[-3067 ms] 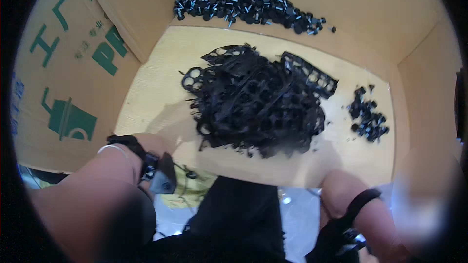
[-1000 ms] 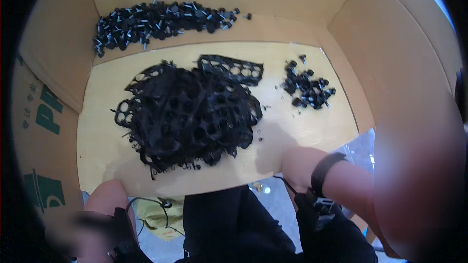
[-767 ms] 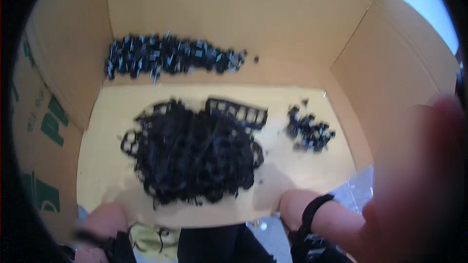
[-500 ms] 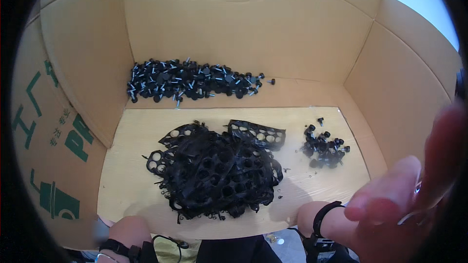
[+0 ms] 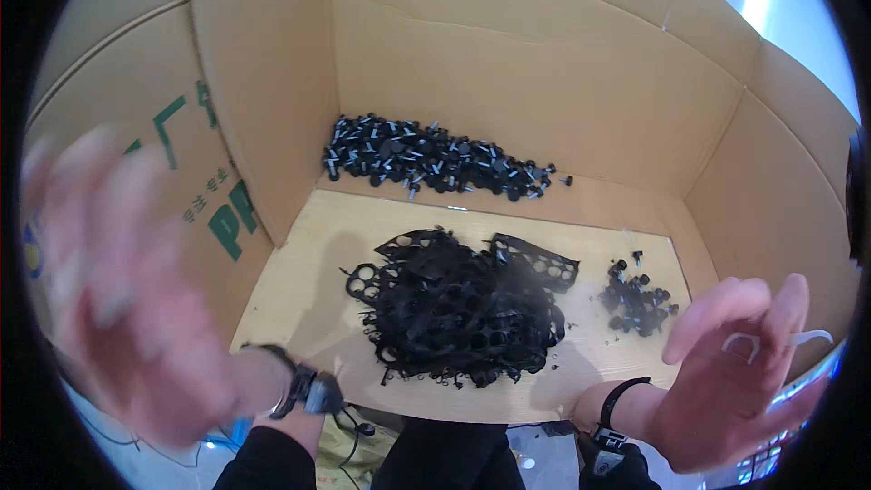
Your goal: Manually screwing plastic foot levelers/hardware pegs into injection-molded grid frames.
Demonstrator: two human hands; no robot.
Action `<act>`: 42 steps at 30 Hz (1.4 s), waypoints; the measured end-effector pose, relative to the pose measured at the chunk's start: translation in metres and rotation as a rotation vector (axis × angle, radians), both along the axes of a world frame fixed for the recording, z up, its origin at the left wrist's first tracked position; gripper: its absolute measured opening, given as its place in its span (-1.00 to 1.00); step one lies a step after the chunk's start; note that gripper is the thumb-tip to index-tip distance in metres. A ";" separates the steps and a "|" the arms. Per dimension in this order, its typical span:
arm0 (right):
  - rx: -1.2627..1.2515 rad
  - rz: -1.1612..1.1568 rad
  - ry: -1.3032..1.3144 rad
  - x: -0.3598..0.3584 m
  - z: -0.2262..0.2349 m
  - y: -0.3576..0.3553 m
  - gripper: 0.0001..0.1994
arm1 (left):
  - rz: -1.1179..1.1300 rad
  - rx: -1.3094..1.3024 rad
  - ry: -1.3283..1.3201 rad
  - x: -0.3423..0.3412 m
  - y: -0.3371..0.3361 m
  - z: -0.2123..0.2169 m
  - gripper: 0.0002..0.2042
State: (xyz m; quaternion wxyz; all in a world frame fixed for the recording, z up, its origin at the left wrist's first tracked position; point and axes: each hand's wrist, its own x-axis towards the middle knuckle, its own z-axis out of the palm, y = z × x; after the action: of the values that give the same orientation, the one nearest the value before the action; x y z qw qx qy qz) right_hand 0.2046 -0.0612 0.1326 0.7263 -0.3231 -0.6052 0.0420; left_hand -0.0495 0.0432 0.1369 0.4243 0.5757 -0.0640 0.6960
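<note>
— While both hands are raised close to the camera, what does each one carry?
— Left hand (image 5: 127, 308) is spread open, palm out, badly blurred, nothing in it. Right hand (image 5: 739, 372) is open too, fingers loosely curled, with a thin white hook-shaped plastic piece (image 5: 771, 341) lying across its fingertips. A dark band sits on each wrist.

— Where are the black parts?
— Three groups lie on the pale wooden table (image 5: 299, 281), walled in by brown corrugated cardboard (image 5: 544, 82). One big tangled heap of black plastic frames (image 5: 463, 308) sits in the middle, between and below the hands: flat lattice pieces full of round holes, matte, interlocked. I can't count the single frames.

— And the others?
— One long row of small black knobs (image 5: 435, 159) with pale stems runs along the back wall, dozens at least. One small cluster of similar black knobs (image 5: 635, 299) lies just right of the heap, near the right hand. The left cardboard panel has green printing.
</note>
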 end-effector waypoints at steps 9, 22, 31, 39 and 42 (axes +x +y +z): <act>-0.286 -0.501 -0.260 0.016 -0.017 0.029 -0.87 | -0.450 -0.251 0.494 0.112 0.063 -0.015 -0.71; 0.045 -0.535 -0.390 0.009 -0.020 0.051 -0.90 | -0.633 -0.295 0.489 0.109 0.032 -0.011 -0.53; 0.135 -0.535 -0.381 0.005 -0.019 0.042 -0.82 | -0.581 -0.323 0.449 0.102 0.019 -0.009 -0.64; 0.160 -0.442 -0.469 0.006 -0.019 0.043 -0.81 | -0.545 -0.135 0.511 0.098 0.021 -0.009 -0.63; 0.137 -0.427 -0.387 0.006 -0.021 0.042 -0.80 | -0.593 -0.316 0.396 0.107 0.020 -0.007 -0.62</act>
State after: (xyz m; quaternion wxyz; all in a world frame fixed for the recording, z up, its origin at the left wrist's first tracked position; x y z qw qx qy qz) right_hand 0.2106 -0.0193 0.1114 0.6100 -0.3953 -0.6522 -0.2152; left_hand 0.0570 0.0627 0.1302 0.6945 0.5830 -0.0364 0.4200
